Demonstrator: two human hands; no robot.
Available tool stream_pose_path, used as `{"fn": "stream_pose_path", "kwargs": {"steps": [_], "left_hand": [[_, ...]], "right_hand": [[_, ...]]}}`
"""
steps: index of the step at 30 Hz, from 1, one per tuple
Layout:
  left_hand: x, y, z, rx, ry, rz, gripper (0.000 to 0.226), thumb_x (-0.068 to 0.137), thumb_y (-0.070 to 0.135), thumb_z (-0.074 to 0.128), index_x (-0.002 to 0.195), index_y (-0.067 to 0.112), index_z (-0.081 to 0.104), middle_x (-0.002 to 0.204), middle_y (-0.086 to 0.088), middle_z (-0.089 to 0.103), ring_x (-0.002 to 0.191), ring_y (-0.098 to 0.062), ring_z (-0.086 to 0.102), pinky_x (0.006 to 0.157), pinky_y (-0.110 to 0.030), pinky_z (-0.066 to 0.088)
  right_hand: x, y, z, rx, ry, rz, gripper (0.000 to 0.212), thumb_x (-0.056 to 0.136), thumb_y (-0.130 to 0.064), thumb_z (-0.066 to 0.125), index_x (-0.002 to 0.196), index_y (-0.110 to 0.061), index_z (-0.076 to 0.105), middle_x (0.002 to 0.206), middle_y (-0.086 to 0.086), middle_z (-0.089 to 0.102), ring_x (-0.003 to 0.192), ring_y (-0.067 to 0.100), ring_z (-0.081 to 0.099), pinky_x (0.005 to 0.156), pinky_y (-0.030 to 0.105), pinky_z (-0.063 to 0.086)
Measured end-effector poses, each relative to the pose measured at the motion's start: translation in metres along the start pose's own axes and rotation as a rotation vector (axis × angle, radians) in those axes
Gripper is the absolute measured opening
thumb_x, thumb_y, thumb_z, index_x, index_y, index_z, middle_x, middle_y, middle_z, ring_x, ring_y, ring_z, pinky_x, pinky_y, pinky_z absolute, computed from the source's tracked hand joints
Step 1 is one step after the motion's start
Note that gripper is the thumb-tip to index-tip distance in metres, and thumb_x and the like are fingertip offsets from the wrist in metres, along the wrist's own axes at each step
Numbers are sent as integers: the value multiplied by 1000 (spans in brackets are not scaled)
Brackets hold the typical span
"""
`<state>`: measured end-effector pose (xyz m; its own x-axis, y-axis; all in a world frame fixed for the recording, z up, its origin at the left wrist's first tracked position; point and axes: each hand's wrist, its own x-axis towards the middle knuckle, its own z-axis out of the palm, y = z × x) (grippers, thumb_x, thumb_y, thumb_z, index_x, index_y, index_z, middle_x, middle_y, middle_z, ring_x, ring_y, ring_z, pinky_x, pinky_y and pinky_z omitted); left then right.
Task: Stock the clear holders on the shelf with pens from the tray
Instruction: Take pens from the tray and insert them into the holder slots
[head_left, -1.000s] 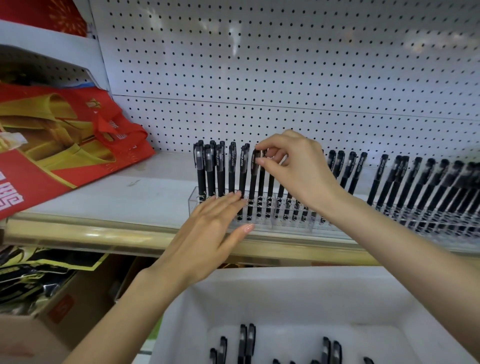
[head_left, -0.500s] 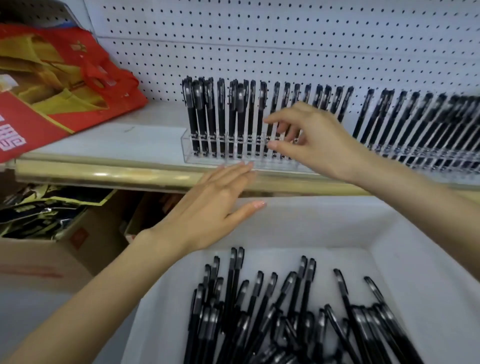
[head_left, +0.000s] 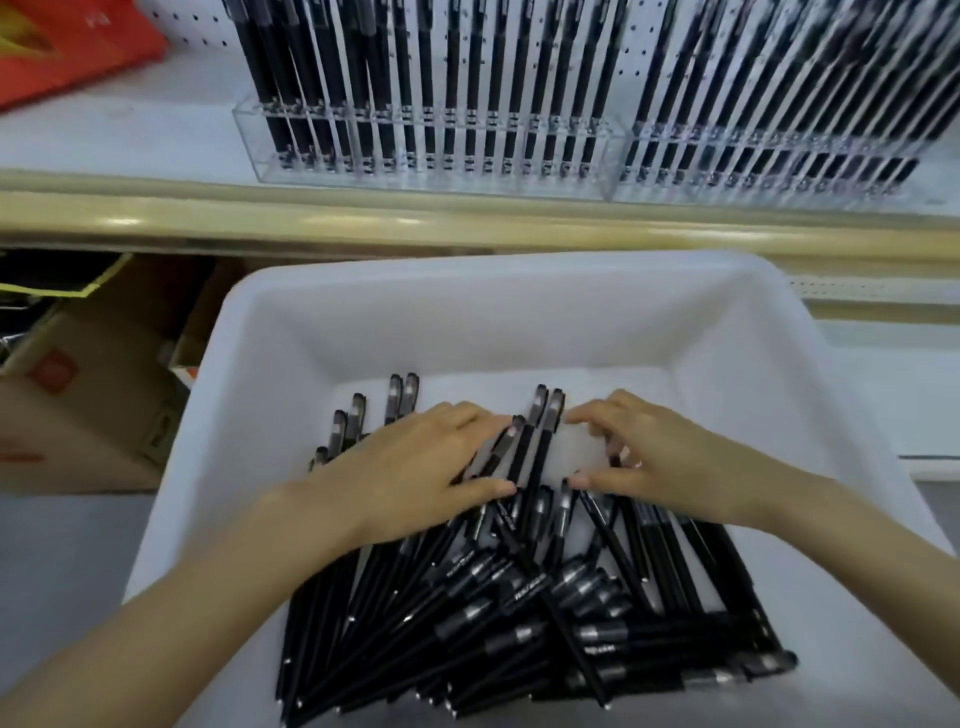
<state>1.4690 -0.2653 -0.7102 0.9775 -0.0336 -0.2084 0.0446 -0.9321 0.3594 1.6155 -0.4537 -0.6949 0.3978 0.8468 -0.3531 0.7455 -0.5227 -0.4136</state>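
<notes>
While resting on pens (head_left: 519, 613) heaped toward the near edge of the tray (head_left: 467, 270), left fingers (head_left: 457, 421) flat, right fingers (head_left: 597, 415) curled with hold unclear, could drag tangled neighbours up and spill them.

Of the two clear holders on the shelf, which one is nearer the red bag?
The left holder, the one whose whole length is in view; the other holder adjoins it on the right, farther from the red bag.

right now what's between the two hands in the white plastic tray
In the head view, black capped pens lie between the left hand and right hand, beside bare white plastic tray floor.
</notes>
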Motion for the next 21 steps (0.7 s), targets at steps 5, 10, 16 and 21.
{"fn": "stream_pose_path", "kwargs": {"steps": [5, 10, 16, 21], "left_hand": [[-4, -10, 5, -261, -81, -76, 48, 85, 55, 56, 129, 36, 50, 107, 19, 52, 97, 5, 51, 82, -9, 42], [1, -14, 12, -406, -169, -111, 37, 83, 43, 68, 118, 35, 58, 96, 15, 60, 89, 3, 59, 77, -10, 47], [9, -20, 14, -494, -184, -137, 26, 80, 38, 73, 101, 30, 59, 88, 11, 62, 79, 4, 60, 70, -10, 45], [9, -23, 15, -517, -191, -145, 24, 77, 41, 74, 92, 33, 57, 84, 11, 63, 76, 4, 60, 73, -16, 49]], "right_hand": [[3, 3, 8, -10, -61, 23, 39, 83, -49, 65, 113, -24, 60, 94, -14, 55, 86, 1, 53, 77, 17, 44], [8, -1, 10, 34, -133, 46, 31, 82, -42, 70, 105, -23, 61, 90, -10, 63, 86, 3, 59, 79, 24, 49], [8, -1, 9, 100, -124, 91, 26, 79, -43, 72, 97, -27, 62, 82, -14, 64, 81, 1, 62, 78, 25, 52], [4, -1, 9, 123, -65, 124, 22, 77, -39, 76, 89, -25, 63, 78, -12, 67, 77, 2, 63, 79, 31, 54]]}}
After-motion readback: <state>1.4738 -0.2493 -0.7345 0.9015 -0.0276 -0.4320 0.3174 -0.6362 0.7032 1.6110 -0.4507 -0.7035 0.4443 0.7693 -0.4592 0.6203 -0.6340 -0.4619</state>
